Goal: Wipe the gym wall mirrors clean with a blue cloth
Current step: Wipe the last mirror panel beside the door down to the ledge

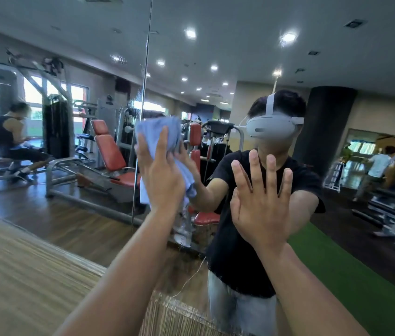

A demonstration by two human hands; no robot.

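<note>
Pressing the blue cloth (158, 134) onto the wall mirror (215, 44) near eleven o'clock of centre, the left hand (164, 175) lies straight-fingered. At its four o'clock, the right hand (262, 197) is splayed, apparently flat on the glass.

The single wide-angle camera sat on the person's head and looked forward, close up against the wall mirror (215, 57), which reflected the grey headset (270, 128) worn there.
</note>
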